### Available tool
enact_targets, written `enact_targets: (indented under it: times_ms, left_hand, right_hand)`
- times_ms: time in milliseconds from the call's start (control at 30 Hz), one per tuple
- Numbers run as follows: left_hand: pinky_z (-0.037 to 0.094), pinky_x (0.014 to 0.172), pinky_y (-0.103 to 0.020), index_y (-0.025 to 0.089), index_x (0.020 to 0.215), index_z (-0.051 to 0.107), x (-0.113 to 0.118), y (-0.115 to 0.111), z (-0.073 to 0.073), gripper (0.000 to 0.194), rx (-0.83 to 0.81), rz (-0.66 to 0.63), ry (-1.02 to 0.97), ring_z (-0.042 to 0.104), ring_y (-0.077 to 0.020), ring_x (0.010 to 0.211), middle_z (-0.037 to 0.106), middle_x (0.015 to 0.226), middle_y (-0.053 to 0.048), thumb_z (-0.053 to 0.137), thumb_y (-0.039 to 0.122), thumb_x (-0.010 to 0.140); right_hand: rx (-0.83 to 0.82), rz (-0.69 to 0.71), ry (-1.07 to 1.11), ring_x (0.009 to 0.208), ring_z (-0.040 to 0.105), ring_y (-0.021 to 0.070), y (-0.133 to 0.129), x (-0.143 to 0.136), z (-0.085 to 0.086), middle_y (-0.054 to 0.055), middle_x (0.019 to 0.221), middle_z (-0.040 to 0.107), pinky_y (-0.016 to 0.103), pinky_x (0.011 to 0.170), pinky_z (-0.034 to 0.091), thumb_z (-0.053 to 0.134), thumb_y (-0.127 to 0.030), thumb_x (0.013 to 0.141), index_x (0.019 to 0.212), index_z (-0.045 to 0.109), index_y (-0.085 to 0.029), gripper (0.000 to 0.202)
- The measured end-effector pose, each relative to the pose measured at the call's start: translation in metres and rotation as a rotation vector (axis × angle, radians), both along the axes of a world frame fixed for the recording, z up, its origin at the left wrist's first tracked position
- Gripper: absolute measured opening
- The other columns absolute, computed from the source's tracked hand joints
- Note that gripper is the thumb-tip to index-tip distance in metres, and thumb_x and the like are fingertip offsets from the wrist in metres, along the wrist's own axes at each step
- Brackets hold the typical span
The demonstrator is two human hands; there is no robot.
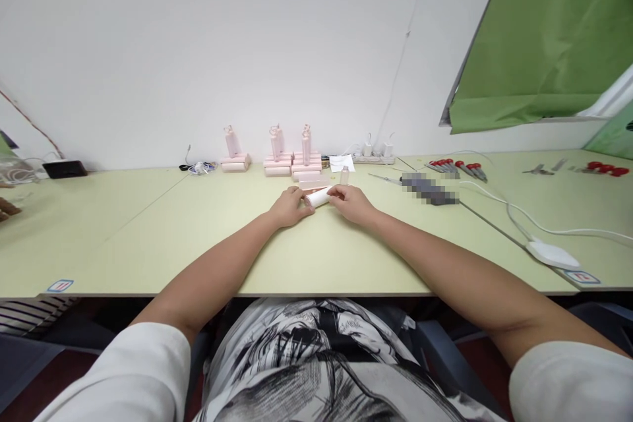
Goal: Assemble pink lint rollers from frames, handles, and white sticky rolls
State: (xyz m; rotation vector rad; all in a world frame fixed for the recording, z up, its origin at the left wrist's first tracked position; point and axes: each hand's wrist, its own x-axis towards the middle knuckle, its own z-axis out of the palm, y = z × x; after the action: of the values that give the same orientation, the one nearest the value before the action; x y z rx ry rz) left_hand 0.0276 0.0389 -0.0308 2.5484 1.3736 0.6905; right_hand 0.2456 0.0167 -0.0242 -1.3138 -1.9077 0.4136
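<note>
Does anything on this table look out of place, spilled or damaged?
I see no spill. Oddly, pixel blocks mask a dark object right of the right hand, so its condition is unclear. A white cable also trails loosely across the table's right side.

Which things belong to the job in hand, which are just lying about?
Job, judging by the hands:
Smooth white cylinder, left hand and right hand on it
Probably: small translucent bottle, pale pink cylinders behind

Apparently just lying about:
Flat black rectangular device
Red-tipped grey tools
White power strip
Flat white rounded device
</note>
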Motion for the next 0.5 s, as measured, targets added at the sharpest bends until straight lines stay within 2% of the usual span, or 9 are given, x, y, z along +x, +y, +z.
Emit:
enact_targets:
  times_ms: [100, 167, 300, 500]
  left_hand:
    - [0.045, 0.098, -0.038, 0.019, 0.106, 0.062, 0.000, -0.003, 0.003, 0.041, -0.021, -0.013, -0.031, 0.054, -0.0264, 0.114, 0.056, 0.115, -0.011, 0.065, 0.048, 0.078]
    - [0.047, 0.092, -0.036, 0.018, 0.105, 0.060, 0.000, -0.005, 0.004, 0.041, -0.040, -0.017, -0.051, 0.056, -0.0247, 0.107, 0.056, 0.111, -0.010, 0.064, 0.048, 0.078]
    - [0.048, 0.088, -0.036, 0.020, 0.105, 0.058, 0.001, -0.008, 0.005, 0.039, -0.033, -0.023, -0.073, 0.058, -0.0220, 0.099, 0.056, 0.109, -0.008, 0.063, 0.048, 0.079]
    - [0.049, 0.087, -0.035, 0.022, 0.108, 0.056, 0.006, -0.012, 0.003, 0.039, 0.007, -0.079, -0.095, 0.059, -0.0203, 0.097, 0.058, 0.110, -0.006, 0.063, 0.047, 0.080]
  right_hand:
    - [0.154, 0.024, -0.118, 0.086, 0.059, 0.0204, 0.000, -0.001, -0.001, 0.007, 0.095, 0.068, 0.033, 0.081, 0.045, 0.057, -0.021, 0.081, 0.094, 0.067, -0.018, 0.016]
    - [0.192, 0.045, -0.174, 0.097, 0.058, 0.0241, 0.001, -0.002, -0.004, 0.010, 0.104, 0.066, 0.037, 0.088, 0.044, 0.059, -0.020, 0.080, 0.100, 0.067, -0.017, 0.021]
    - [0.164, 0.087, -0.228, 0.106, 0.055, 0.0280, 0.002, -0.001, -0.010, 0.012, 0.112, 0.062, 0.043, 0.095, 0.042, 0.064, -0.023, 0.079, 0.104, 0.065, -0.017, 0.026]
    - [0.151, 0.139, -0.225, 0.109, 0.054, 0.0261, 0.001, -0.001, -0.013, 0.011, 0.112, 0.060, 0.041, 0.096, 0.042, 0.067, -0.026, 0.079, 0.106, 0.063, -0.018, 0.028]
